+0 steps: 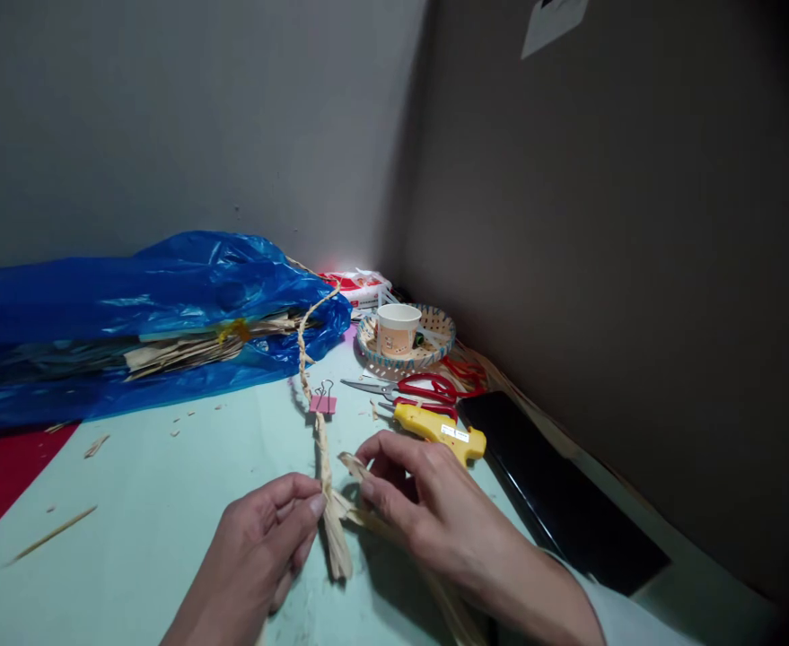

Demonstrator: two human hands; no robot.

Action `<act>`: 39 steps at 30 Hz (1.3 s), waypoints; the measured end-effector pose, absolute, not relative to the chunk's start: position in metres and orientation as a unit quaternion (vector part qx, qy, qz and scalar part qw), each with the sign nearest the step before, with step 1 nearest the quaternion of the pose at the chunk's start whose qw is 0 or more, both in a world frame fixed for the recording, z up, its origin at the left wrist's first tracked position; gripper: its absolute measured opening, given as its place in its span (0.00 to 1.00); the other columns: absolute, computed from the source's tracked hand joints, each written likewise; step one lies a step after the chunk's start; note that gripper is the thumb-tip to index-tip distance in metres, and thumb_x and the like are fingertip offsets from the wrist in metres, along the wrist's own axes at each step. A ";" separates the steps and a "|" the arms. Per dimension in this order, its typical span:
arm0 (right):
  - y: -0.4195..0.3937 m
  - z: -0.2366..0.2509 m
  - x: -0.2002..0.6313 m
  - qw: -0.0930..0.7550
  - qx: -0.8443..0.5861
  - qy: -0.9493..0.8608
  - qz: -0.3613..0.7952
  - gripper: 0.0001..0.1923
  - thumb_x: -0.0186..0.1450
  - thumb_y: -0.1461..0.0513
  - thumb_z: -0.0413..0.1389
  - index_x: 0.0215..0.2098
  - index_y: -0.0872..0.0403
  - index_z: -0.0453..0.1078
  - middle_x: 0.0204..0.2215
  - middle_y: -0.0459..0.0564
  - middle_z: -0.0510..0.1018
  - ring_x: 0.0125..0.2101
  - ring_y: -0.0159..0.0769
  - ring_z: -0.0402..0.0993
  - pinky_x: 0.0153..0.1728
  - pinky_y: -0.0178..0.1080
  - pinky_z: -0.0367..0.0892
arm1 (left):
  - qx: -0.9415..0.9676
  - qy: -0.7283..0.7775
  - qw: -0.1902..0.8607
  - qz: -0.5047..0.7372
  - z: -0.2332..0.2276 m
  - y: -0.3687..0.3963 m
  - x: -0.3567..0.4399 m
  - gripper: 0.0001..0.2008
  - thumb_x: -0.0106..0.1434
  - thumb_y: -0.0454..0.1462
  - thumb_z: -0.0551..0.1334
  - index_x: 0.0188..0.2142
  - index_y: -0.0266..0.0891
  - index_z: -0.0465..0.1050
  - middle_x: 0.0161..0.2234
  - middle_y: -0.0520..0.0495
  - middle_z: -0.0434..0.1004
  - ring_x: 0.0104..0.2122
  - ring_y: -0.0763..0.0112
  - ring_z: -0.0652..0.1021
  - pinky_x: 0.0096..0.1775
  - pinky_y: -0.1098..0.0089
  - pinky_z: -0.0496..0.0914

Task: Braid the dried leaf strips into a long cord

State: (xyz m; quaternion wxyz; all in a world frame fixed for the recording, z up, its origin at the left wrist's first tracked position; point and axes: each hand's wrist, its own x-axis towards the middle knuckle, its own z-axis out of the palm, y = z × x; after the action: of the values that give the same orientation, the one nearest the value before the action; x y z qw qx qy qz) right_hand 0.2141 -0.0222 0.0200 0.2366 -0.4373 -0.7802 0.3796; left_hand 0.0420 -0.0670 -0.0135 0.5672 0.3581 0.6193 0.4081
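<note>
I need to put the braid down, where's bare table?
Bare table lies left of the left hand, below the blue bag. Crowded on the right: scissors, glue gun, black slab, basket.

The location appeared to be a home craft corner rather than a commercial workshop. A small table (152,502) with a pale green covering stood pushed into the angle of two plain painted walls (198,117). Hobby tools lay on it: red-handled scissors (421,388), a yellow glue gun (441,432), a pink binder clip (323,403) and a small woven basket (434,336) holding a paper cup (398,328). A blue plastic bag (131,314) of dried leaf strips served as material stock. Lighting was dim.
</note>
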 end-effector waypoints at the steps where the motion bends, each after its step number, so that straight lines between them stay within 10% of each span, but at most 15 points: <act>1: -0.023 0.020 0.217 0.225 -0.437 -0.788 0.371 0.05 0.67 0.62 0.52 0.37 0.53 0.69 0.25 0.44 0.74 0.28 0.33 0.66 0.31 0.35 0.57 | 0.361 0.621 0.565 0.406 -0.013 -0.068 0.042 0.18 0.53 0.50 0.65 0.33 0.37 0.70 0.13 0.63 0.56 0.13 0.84 0.48 0.17 0.76 0.40; 14: -0.034 0.006 0.211 0.140 -0.499 -0.797 0.311 0.16 0.65 0.57 0.47 0.21 0.53 0.62 0.18 0.46 0.65 0.20 0.32 0.60 0.24 0.36 0.54 | 0.323 0.627 0.585 0.400 -0.016 -0.070 0.036 0.21 0.48 0.51 0.69 0.33 0.39 0.74 0.15 0.60 0.61 0.14 0.83 0.54 0.17 0.80 0.46; 39: -0.045 0.002 0.205 0.200 -0.526 -0.777 0.282 0.13 0.62 0.58 0.49 0.20 0.54 0.61 0.17 0.44 0.59 0.21 0.29 0.49 0.22 0.37 0.40 | 0.314 0.621 0.592 0.406 -0.013 -0.071 0.037 0.20 0.49 0.50 0.70 0.35 0.39 0.74 0.16 0.60 0.60 0.17 0.82 0.53 0.18 0.81 0.47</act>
State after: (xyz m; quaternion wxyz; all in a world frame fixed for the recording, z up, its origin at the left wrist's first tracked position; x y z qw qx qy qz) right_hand 0.2054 -0.0455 0.0022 0.2001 -0.5256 -0.7771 0.2825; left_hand 0.0366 -0.0705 -0.0131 0.5918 0.3143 0.6214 0.4061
